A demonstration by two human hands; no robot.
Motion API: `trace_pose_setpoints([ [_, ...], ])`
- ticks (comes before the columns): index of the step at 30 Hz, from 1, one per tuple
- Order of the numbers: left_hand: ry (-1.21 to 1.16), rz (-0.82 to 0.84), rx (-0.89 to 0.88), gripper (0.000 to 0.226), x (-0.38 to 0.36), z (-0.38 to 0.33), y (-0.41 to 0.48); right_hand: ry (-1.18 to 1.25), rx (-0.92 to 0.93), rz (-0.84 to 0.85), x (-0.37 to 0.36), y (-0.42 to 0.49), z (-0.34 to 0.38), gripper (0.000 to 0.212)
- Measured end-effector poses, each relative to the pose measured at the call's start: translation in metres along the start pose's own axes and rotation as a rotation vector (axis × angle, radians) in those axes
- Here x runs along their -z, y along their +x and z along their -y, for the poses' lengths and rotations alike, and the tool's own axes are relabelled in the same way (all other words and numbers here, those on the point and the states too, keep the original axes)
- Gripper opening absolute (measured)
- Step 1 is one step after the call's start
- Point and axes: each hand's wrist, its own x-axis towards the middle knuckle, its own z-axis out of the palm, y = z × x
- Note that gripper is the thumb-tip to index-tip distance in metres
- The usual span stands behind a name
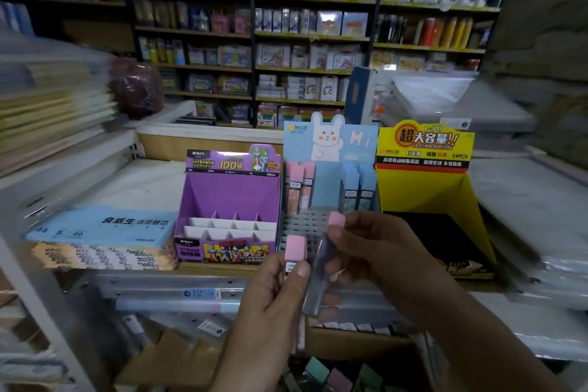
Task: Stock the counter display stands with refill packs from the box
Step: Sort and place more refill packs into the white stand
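The back of the room is filled by a dark-framed shelving unit [253, 41] packed with boxed stationery, with yellow strips fixed along its shelf edges. A pale counter [143, 181] is set before it. Blurred notebook stacks [54, 105] are piled at its left edge, and plastic-wrapped stacks [445, 95] at its right. The room is dimly lit.

You are facing three display stands: one purple stand [229, 197], one blue stand [327, 191] and one yellow stand [423, 188]. You are using two hands and holding two refill packs: the first pink-capped pack [295, 250] in your left hand [270, 299], the second pink-capped pack [321, 267] in your right hand [381, 251]. The blue stand is showing two pink packs [300, 188] on its left and at least two blue packs [358, 188] on its right. Loose packs [318, 371] are lying below, too blurred for counting.
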Motion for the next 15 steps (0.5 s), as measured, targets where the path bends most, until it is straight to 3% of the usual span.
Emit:
trace_pose_setpoints([
  [3, -0.015, -0.050, -0.005, 0.015, 0.008, -0.003, 0.008, 0.036, 0.030, 0.017, 0.007, 0.008, 0.010, 0.028],
  [6, 0.004, -0.103, -0.038, 0.017, 0.015, -0.010, 0.016, -0.101, 0.091, -0.015, 0.012, 0.016, 0.022, 0.033],
  [10, 0.092, -0.131, -0.084, 0.016, 0.023, -0.026, 0.020, -0.345, 0.224, -0.066, 0.022, 0.034, 0.036, 0.008],
  [15, 0.199, -0.166, -0.130, 0.020, 0.032, -0.035, 0.025, -0.649, 0.344, -0.085, 0.028, 0.067, 0.056, 0.003],
])
